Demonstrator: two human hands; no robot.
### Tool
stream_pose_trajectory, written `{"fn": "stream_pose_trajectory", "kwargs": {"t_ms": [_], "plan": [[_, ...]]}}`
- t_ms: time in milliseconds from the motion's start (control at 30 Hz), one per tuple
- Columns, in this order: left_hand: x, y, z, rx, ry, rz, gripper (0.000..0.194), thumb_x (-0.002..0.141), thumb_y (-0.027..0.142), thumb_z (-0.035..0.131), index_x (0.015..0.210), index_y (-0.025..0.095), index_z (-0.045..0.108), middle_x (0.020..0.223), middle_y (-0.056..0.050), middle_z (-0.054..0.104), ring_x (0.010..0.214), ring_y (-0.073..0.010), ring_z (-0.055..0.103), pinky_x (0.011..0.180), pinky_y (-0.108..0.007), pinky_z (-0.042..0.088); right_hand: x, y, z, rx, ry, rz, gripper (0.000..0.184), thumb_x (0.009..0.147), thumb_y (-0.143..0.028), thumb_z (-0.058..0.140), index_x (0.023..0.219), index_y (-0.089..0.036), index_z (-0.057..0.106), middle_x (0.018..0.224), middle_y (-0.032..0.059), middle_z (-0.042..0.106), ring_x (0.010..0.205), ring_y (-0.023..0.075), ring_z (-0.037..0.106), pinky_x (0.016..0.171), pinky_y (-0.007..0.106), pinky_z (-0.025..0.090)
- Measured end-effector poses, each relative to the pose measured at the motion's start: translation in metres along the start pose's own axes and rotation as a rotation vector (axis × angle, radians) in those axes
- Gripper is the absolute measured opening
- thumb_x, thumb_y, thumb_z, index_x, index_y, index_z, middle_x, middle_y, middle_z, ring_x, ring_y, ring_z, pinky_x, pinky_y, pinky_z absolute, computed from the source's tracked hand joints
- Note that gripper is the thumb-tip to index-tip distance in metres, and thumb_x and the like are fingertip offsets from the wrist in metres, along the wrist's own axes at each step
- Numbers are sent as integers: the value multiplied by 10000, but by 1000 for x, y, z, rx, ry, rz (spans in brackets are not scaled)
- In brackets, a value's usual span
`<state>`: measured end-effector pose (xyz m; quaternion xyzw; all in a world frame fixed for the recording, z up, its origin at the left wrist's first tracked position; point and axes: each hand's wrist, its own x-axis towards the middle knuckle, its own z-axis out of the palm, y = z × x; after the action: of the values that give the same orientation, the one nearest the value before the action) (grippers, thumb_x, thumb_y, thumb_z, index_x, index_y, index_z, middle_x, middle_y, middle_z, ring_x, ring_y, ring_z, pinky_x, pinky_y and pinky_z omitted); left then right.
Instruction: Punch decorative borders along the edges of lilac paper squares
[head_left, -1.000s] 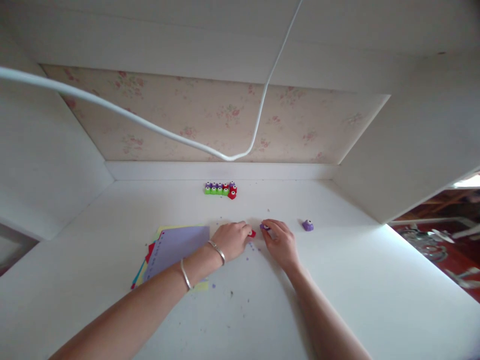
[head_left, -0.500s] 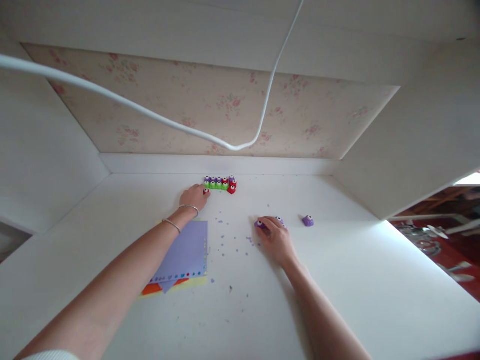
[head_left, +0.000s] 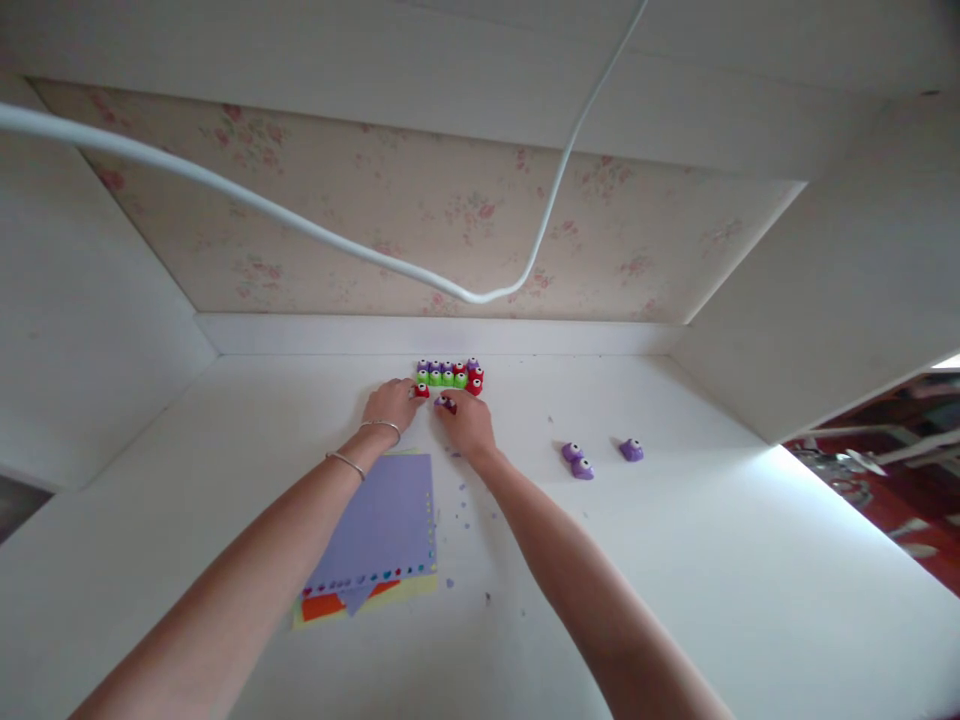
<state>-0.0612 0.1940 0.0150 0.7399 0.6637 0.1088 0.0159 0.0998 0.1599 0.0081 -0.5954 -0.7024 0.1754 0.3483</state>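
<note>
At the back of the white table, my left hand is closed with its fingertips at a small red one-eyed figure, in front of a cluster of similar figures. Just to its right, my right hand pinches a purple one-eyed figure, partly covered by the fingers. Behind both hands stand green figures in a row, with purple figures behind them. Red figures stand at the cluster's right end.
Two purple figures touch each other at the right, with a lone purple figure farther right. Sheets of purple paper with stickers lie by my left forearm, above yellow and orange sheets. Scraps dot the table. A white cable hangs in front.
My right hand has moved left and back with a purple figure, leaving two purple figures behind. My left hand has stayed by the red figure. The view has shifted slightly.
</note>
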Motion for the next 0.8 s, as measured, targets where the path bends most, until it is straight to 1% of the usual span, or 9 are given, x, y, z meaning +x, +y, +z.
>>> {"fn": "stream_pose_trajectory", "kwargs": {"t_ms": [100,167,233,400,533,600,667,733,800], "plan": [[1,-3,4,-24,5,11,281,924,397,558,1114,235,685,1083,-72,711,1015,-249,662,817,-316,508,13,-4,14,-28,-3,9,290,870,-208,633,1152,-223,699,1164,61,716,1050,209,651,920,290,466],[1,-4,5,-38,7,11,283,931,378,551,1140,237,678,1100,-72,704,1026,-245,656,832,-316,506,16,-4,19,-42,-9,26,333,879,-224,629,1209,-213,671,1174,70,714,1044,211,657,924,293,467],[1,-5,5,-51,8,5,289,939,374,538,1153,237,677,1102,-77,699,1029,-243,653,843,-315,504,17,-2,21,-54,-18,48,363,890,-219,608,1250,-207,649,1139,77,728,1012,215,671,911,301,478],[1,-4,5,-75,9,-2,291,951,361,521,1178,260,671,1105,-66,694,1027,-229,652,858,-303,500,18,-1,23,-73,-29,74,390,905,-186,545,1282,-222,637,1082,90,744,993,245,684,901,345,490],[-1,-4,4,-84,11,-9,305,945,359,531,1203,260,661,1116,-68,687,1021,-233,653,844,-307,510,15,-6,17,-57,-29,57,416,889,-165,543,1290,-235,630,1037,70,757,953,231,696,882,331,501],[-3,-5,-1,-91,18,-15,350,937,366,546,1253,243,630,1135,-80,674,1036,-239,648,859,-315,511,7,-8,7,-44,-30,40,427,878,-167,555,1291,-248,629,985,49,766,928,217,702,877,315,503],[-6,-6,-8,-100,28,-13,395,933,380,549,1286,210,602,1162,-99,654,1062,-251,637,889,-332,506,-7,-5,-11,-30,-36,18,394,876,-202,572,1255,-272,655,945,26,770,883,202,708,861,300,509],[-11,-3,-17,-112,30,17,377,942,395,528,1248,192,618,1171,-105,640,1077,-257,627,918,-348,498,-25,6,-39,-14,-44,-2,302,877,-262,584,1150,-289,709,951,9,769,793,179,709,808,281,525],[-19,9,-25,-128,16,96,315,960,374,491,1179,212,650,1181,-83,628,1063,-239,628,942,-346,488,-44,26,-77,30,-6,15,259,898,-317,541,1066,-276,735,953,13,766,698,160,694,733,279,535]]}}
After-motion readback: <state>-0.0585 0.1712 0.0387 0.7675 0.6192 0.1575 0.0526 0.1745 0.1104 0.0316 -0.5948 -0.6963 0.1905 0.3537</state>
